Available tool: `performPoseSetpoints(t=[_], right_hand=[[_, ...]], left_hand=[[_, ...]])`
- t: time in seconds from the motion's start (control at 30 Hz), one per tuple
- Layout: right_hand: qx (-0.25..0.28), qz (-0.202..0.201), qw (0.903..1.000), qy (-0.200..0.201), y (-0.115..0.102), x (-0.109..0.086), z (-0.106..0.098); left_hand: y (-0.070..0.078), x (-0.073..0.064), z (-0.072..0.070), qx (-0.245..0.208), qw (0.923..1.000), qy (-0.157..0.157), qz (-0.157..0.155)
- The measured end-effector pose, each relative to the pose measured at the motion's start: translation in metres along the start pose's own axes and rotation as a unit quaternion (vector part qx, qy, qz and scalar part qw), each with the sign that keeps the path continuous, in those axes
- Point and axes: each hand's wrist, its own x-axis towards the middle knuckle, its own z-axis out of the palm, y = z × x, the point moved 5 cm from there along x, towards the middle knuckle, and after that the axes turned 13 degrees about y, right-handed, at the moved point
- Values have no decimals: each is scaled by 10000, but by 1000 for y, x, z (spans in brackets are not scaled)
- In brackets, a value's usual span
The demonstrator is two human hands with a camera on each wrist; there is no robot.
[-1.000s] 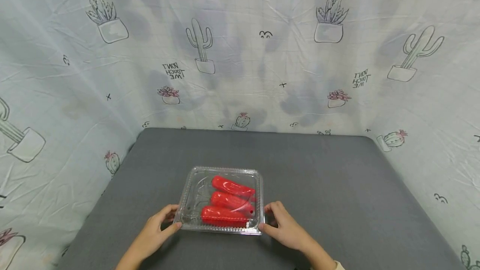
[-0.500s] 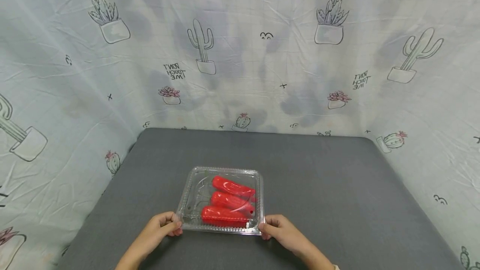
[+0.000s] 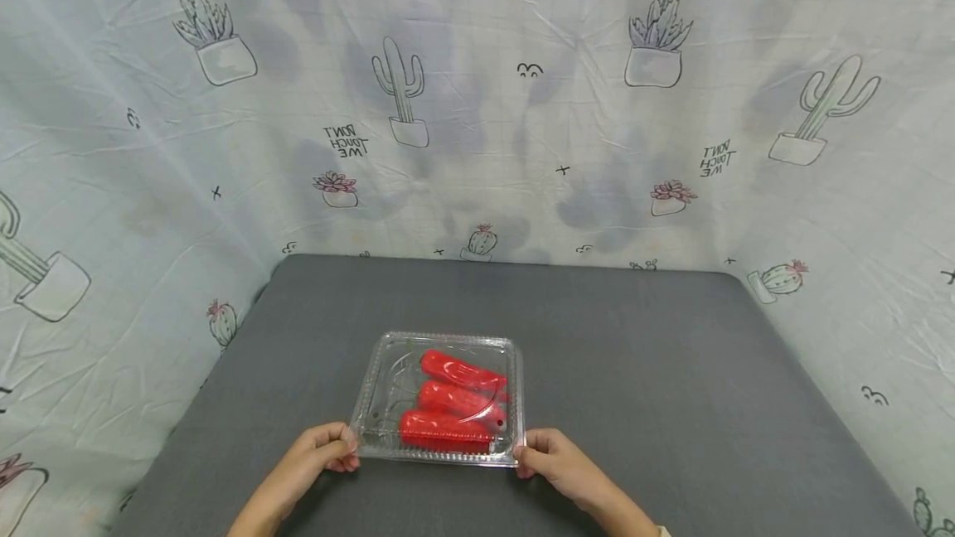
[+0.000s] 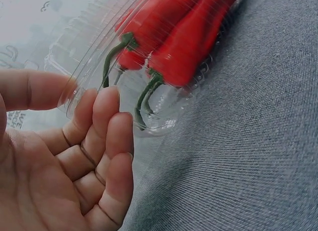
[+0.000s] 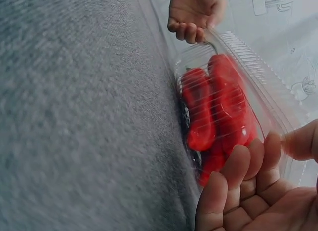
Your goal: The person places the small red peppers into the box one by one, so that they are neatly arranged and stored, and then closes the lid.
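Note:
A clear plastic clamshell box (image 3: pixel 390 388) sits on the grey table, its lid down. Through the lid show several red peppers (image 3: pixel 455 396), whose green stems (image 4: pixel 108 62) point toward the left side in the left wrist view. At the front left corner, my left hand (image 3: pixel 317 456) pinches the box's rim between thumb and fingertips, the other fingers curled beneath. My right hand (image 3: pixel 555 464) pinches the rim at the front right corner the same way. In the right wrist view the peppers (image 5: pixel 198 104) lie side by side behind the ribbed wall.
The dark grey table (image 3: pixel 671 371) reaches back and to both sides of the box. A pale cloth (image 3: pixel 477 106) printed with cacti and potted plants hangs behind it and along the left and right sides.
Both hands have shifted from the box's sides, where the fingers were spread, to its front corners, and now pinch the rim there. The box has stayed in place.

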Motion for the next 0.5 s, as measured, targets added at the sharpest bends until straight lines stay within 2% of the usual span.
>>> performPoseSetpoints(t=[0.27,0.5], right_hand=[[44,65,10000,24,4,1,-1],[-223,88,9997,-66,3,-1,-6]], left_hand=[[-1,1,-1,35,9998,55,-194],[-3,1,1,110,9994,106,-305]])
